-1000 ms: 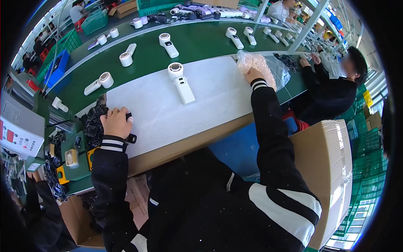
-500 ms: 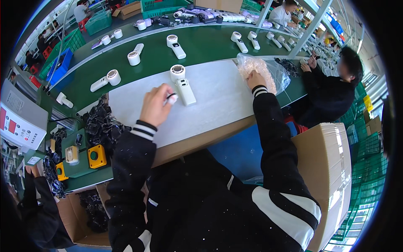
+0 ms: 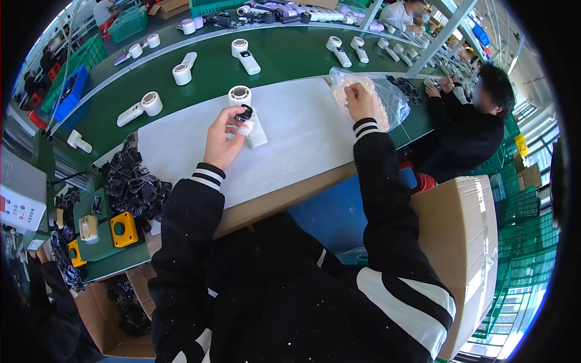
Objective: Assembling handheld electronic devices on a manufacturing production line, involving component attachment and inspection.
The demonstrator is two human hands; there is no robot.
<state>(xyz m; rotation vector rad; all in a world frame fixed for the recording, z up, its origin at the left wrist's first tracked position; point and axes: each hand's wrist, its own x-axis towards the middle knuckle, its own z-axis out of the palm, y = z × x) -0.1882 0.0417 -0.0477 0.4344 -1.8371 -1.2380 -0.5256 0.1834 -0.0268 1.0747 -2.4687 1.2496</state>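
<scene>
My left hand is closed on a small glossy black part, held up between thumb and fingers. Something white wraps one of its fingers. Just behind this hand, a white handheld fan with a round head lies on the white sheet, partly covered by the fingers. Over a clear plastic bag full of small pinkish pieces, my right hand has its fingertips pinched together. Whatever is between them is too small to make out.
More white fans lie along the green belt. A heap of black parts sits at the left, beside a yellow button box and a white machine. At right are a cardboard box and a seated co-worker.
My left hand has turned, bringing the black part upright into view in front of the fan. The right hand has lifted slightly out of the pinkish pieces, fingertips pinched. The whole view has shifted a little.
</scene>
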